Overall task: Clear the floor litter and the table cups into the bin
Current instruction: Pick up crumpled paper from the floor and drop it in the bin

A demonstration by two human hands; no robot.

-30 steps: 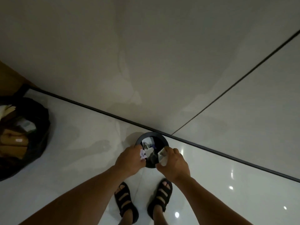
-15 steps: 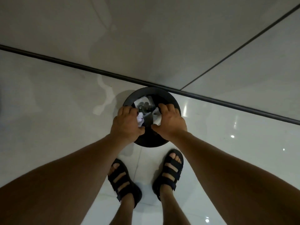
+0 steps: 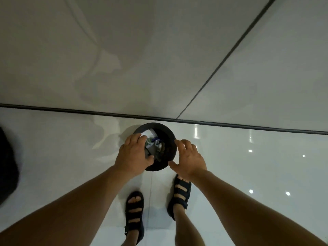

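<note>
A person's left hand [image 3: 133,155] hangs spread over the near-left part of the bin [image 3: 159,126], fingers loose and holding nothing that can be seen, while the right hand [image 3: 189,159] has drawn off to the right of the rim, fingers fanned wide and empty. A second ago both hands gripped crumpled scraps above the opening, and half a second ago they were bunched together at its mouth, a white wad in the left; now the two have parted and the litter [image 3: 156,144] lies inside the bin, a white sheet [image 3: 150,133] propped against the far wall above a tangle of darker pieces. Whether the left fingertips touch that pile cannot be told, since the hand covers that side of the opening. The release reads as done: this load of floor litter is in, and both hands look free for the next pick-up. The small black round bin stands on the glossy pale floor [image 3: 53,157], just in front of the dark strip [image 3: 71,110] where floor meets wall [image 3: 142,50], and just ahead of the person's feet in black sandals [image 3: 134,215]. A dark bag [image 3: 7,166] shows at the left edge, well apart from the bin. No surface and no cups appear in this view, so that half of the job is judged to be outstanding, and no loose scraps show on the visible floor.
</note>
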